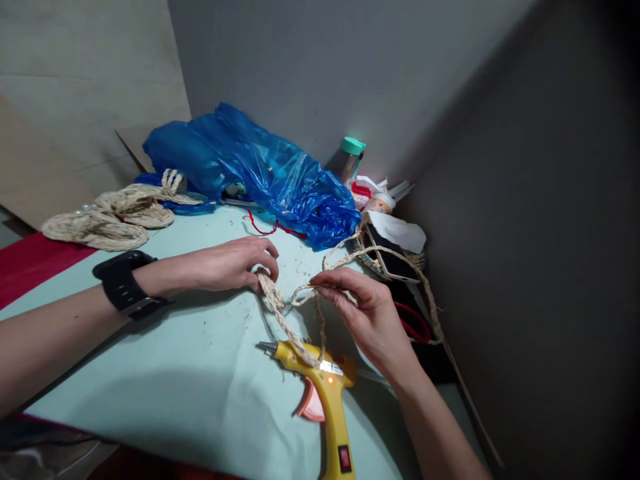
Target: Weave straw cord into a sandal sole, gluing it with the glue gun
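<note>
My left hand point(240, 262), with a black watch point(131, 283) on the wrist, is closed on a coiled part of a pale braided cord point(273, 293) at the middle of the table. A small loop of the cord is pinched between the thumb and fingers of my right hand point(363, 310), just to the right of the coil. From there the cord hangs down over a yellow glue gun point(327, 393), whose small orange light is lit. More of it runs back and to the right in a long curve. The glue gun's grey nozzle points left.
Woven straw slippers point(107, 217) lie at the left. Behind my hands is a crumpled blue plastic bag point(270, 173). A bottle with a green lid point(351, 157), a phone-like flat object point(393, 253) and white paper point(400, 230) crowd the back right, by the grey wall.
</note>
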`<state>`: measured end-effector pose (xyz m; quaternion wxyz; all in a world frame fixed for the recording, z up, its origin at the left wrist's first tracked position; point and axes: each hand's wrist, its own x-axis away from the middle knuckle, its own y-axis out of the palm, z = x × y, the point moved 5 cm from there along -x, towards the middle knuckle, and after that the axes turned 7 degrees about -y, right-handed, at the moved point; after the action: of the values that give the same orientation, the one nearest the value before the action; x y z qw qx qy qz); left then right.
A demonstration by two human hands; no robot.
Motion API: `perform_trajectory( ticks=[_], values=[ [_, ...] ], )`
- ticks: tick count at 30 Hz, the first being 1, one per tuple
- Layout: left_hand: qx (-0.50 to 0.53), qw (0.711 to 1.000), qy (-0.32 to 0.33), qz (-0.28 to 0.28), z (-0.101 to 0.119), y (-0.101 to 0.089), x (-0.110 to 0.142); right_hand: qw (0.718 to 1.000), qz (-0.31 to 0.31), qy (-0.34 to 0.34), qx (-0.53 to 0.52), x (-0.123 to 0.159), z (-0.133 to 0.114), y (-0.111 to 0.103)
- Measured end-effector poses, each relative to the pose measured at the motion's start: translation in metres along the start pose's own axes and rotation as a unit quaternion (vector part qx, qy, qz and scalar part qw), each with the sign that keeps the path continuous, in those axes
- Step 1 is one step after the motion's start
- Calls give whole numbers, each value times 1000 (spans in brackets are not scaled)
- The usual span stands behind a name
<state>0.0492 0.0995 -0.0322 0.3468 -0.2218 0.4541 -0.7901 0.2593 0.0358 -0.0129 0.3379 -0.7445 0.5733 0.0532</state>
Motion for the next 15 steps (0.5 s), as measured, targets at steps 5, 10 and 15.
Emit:
perform_trajectory(
  ticks=[5,10,15],
  values=[
    [51,998,32,-1,8,-2,3,1000,10,9,-7,-1,2,2],
    [133,989,15,58,9,-9,14,998,28,43,-35,-3,7,6],
    [255,958,-3,130,10,-21,20,999,23,19,-25,-14,-14,2]
  ],
)
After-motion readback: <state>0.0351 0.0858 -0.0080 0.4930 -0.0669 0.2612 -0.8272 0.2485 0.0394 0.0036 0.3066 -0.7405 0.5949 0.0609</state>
